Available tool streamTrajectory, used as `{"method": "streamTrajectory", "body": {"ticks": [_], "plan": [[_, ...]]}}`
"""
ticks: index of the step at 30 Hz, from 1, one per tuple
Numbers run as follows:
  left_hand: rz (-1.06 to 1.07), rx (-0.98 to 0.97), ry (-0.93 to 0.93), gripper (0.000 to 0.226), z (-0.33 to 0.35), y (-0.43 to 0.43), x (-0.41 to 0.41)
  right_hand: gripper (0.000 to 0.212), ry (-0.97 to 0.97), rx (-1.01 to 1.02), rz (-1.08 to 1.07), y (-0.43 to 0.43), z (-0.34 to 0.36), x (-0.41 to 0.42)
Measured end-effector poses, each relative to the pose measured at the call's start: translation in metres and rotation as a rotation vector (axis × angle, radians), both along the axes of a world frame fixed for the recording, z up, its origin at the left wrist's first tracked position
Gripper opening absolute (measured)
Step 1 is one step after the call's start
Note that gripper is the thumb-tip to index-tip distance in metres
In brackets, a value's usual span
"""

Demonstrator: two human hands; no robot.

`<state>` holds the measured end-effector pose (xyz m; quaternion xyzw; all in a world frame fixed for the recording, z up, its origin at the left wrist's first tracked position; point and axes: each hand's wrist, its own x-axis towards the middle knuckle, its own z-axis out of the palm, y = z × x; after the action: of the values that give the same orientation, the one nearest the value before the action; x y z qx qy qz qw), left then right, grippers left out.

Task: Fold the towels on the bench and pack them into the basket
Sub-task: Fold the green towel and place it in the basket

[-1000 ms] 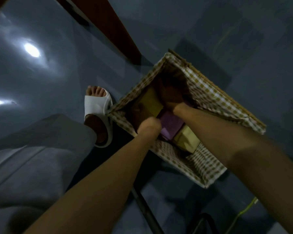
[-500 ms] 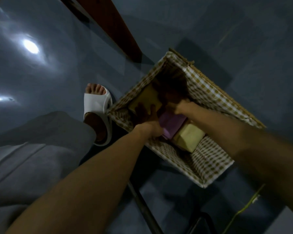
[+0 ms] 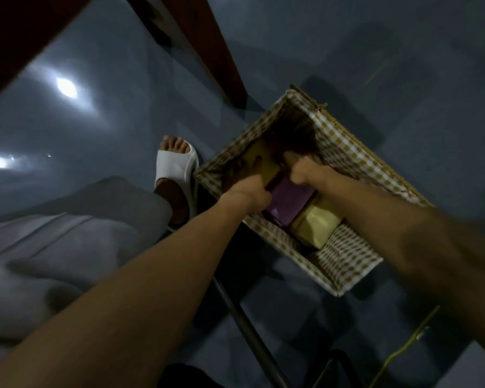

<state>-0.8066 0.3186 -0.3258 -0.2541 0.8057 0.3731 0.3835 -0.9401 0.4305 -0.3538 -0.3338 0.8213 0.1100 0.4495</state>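
The wicker basket [image 3: 347, 270], lined with yellow-and-white checked cloth, stands on the floor to the right of centre. Three folded towels lie inside it: a mustard one [image 3: 263, 161] at the far end, a purple one [image 3: 287, 201] in the middle and a pale yellow one [image 3: 315, 224] nearest me. My left hand [image 3: 249, 191] reaches down between the mustard and purple towels. My right hand [image 3: 303, 172] is in the basket at the purple towel's far edge, its knuckles up. Both hands' fingers are lost in the dark interior.
My foot in a white slipper [image 3: 177, 166] stands just left of the basket. Grey cloth [image 3: 53, 247] covers my leg at the left. A red-brown wooden beam [image 3: 207, 46] slants above. A dark metal rod [image 3: 249, 331] and a green cord [image 3: 403, 351] cross the tiled floor below.
My left hand, spread flat on the mustard towel half a second ago, has drawn back to the purple towel's edge. My right hand has pulled back a little out of the deep end.
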Motion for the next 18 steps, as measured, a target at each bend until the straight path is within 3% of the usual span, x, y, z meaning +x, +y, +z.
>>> {"method": "streamTrajectory", "body": {"ticks": [3,6,12,18], "plan": [[0.067,-0.021,0.097,0.054,0.022,-0.005,0.013,0.046,0.151,-0.234,-0.045,0.000,0.015,0.010],[0.066,-0.085,0.198,0.042,0.045,-0.018,0.030,0.058,0.255,-0.315,0.043,-0.002,0.036,0.015],[0.007,-0.258,0.503,0.043,0.104,-0.051,0.057,0.049,0.326,-0.400,0.077,-0.018,0.080,0.031],[-0.073,-0.549,0.641,0.056,0.182,-0.098,0.059,0.062,0.324,-0.593,0.071,-0.054,0.158,0.056]]}}
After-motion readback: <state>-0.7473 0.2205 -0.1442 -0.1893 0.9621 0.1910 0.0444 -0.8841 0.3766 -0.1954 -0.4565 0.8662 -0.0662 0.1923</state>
